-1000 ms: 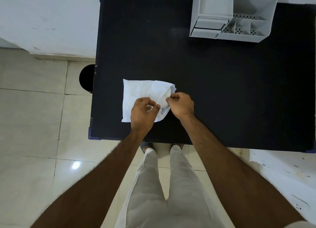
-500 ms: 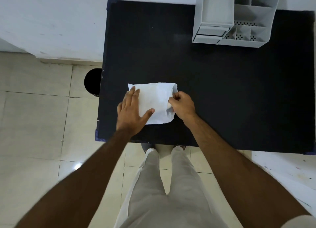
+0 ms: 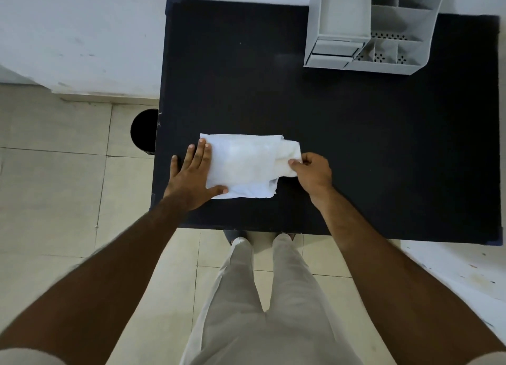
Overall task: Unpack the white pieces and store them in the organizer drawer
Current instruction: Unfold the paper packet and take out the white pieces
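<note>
A white packet (image 3: 243, 165) lies flat on the black table (image 3: 356, 145), near its front left corner. My left hand (image 3: 193, 177) presses flat on the packet's left end, fingers spread. My right hand (image 3: 312, 171) pinches a white piece (image 3: 287, 156) that sticks out of the packet's right end. The grey organizer (image 3: 367, 25) stands at the table's far right, with two shut drawers (image 3: 332, 52) at its lower left.
A round black bin (image 3: 143, 130) stands on the tiled floor just left of the table. A white wall runs behind. A white surface (image 3: 451, 269) sits at the right below the table's front edge. My legs are under the front edge.
My left hand left the packet's opening and now lies flat on its left end. My right hand has drawn a white piece partly out to the right.
</note>
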